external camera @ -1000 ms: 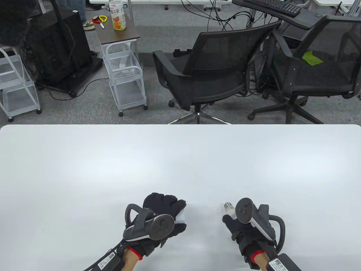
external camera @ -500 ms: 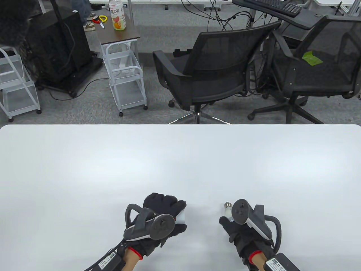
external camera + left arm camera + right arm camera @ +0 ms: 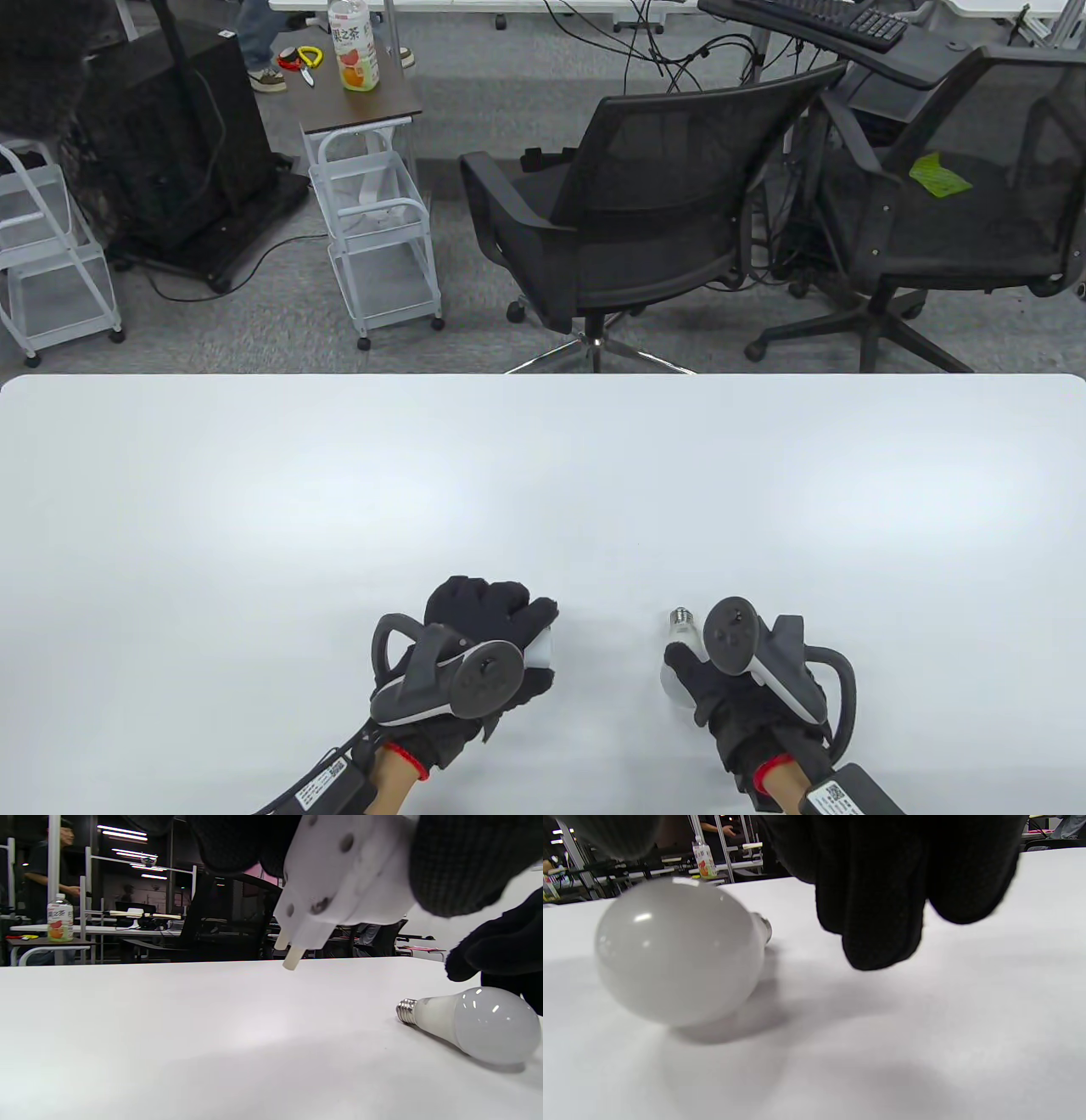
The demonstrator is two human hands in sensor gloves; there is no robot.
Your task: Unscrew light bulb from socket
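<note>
left hand (image 3: 475, 632) at lower centre of the table view, grip closed around white socket (image 3: 339, 882), lifted above the surface (image 3: 543, 492), plug prongs pointing down. right hand (image 3: 730, 688) at lower right, fingers (image 3: 886, 899) loose and apart above the surface, holding nothing. light bulb (image 3: 471, 1022) free of the socket, lying on its side just beside right hand, metal screw base (image 3: 681, 617) pointing toward the frame's top.
</note>
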